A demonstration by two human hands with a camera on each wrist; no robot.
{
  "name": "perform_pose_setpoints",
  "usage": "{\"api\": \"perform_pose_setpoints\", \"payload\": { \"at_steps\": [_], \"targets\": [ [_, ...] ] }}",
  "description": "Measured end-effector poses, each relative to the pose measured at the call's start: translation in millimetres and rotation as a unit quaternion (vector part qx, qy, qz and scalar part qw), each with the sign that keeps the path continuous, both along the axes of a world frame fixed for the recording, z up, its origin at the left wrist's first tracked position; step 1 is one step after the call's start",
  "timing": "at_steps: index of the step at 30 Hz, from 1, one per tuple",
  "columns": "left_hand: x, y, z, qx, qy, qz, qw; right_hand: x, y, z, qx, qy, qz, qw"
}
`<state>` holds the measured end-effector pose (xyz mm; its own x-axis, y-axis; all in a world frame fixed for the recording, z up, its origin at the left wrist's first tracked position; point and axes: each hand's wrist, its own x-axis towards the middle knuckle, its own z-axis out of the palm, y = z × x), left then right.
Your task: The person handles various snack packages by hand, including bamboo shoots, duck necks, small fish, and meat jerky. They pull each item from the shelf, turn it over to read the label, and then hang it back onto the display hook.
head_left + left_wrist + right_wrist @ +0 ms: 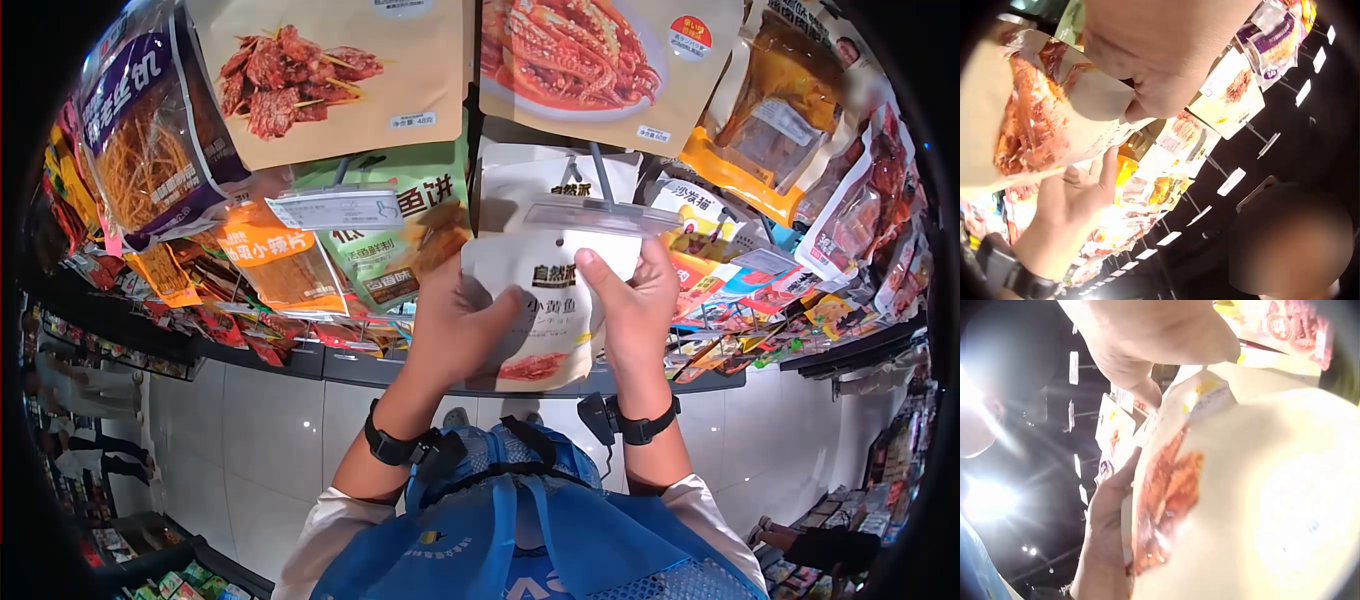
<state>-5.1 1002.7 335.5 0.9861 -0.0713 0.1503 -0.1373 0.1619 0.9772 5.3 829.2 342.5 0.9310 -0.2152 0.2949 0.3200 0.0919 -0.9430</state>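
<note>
A white snack pouch with dark lettering and a picture of reddish-brown food is held upright in front of the rack. My left hand grips its left edge, thumb across the front. At the upper right, my right hand pinches the pouch, its thumb on the face and its other fingers behind. A hole shows near the pouch's top. The left wrist view shows the pouch close up, with both hands at its edges. In the right wrist view the pouch fills much of the right side.
Just above the held pouch is a hook with a clear label holder. A green pouch hangs to the left, and large beige pouches hang higher up. Below the rack's dark edge lies a pale tiled floor.
</note>
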Motion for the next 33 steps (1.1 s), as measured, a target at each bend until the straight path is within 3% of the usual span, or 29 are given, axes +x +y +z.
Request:
{"api": "perform_pose_setpoints", "payload": {
  "at_steps": [6, 8, 12, 16, 19, 20, 23, 25, 27, 28, 29, 32, 33],
  "targets": [
    [43, -15, 16, -0.027, -0.029, 0.001, 0.999, 27, -5, 14, -0.031, -0.072, -0.094, 0.992],
    [44, -22, 27, -0.03, 0.022, 0.037, 0.999, 31, -3, 27, -0.061, -0.056, -0.122, 0.989],
    [51, -22, 37, -0.028, 0.091, 0.035, 0.995, 45, -7, 25, -0.001, -0.016, -0.06, 0.998],
    [56, -20, 26, 0.109, 0.042, 0.082, 0.99, 51, -7, 15, 0.017, 0.005, -0.048, 0.999],
    [56, -21, 30, 0.109, 0.042, 0.082, 0.99, 48, -5, 13, -0.014, -0.021, -0.086, 0.996],
    [60, -24, 23, 0.112, 0.015, 0.106, 0.988, 46, -9, 11, -0.073, -0.047, -0.114, 0.99],
    [56, -12, 8, 0.166, -0.063, 0.155, 0.972, 11, -15, 26, -0.111, -0.092, -0.208, 0.967],
    [43, -1, 6, 0.132, -0.12, 0.183, 0.967, -27, -30, 27, -0.286, -0.121, -0.247, 0.918],
    [22, 14, -6, 0.077, -0.165, 0.227, 0.957, -71, -51, 44, -0.412, -0.179, -0.155, 0.88],
    [12, 28, -13, 0.123, -0.205, 0.223, 0.945, -80, -50, 56, -0.348, -0.291, -0.127, 0.882],
    [3, 42, -21, 0.173, -0.256, 0.207, 0.928, -92, -46, 69, -0.321, -0.387, -0.132, 0.854],
    [-30, 71, -46, 0.198, -0.202, 0.158, 0.946, -126, -35, 122, -0.152, -0.607, 0.002, 0.78],
    [-37, 78, -55, 0.214, -0.194, 0.157, 0.944, -136, -29, 128, -0.217, -0.649, -0.107, 0.721]
  ]
}}
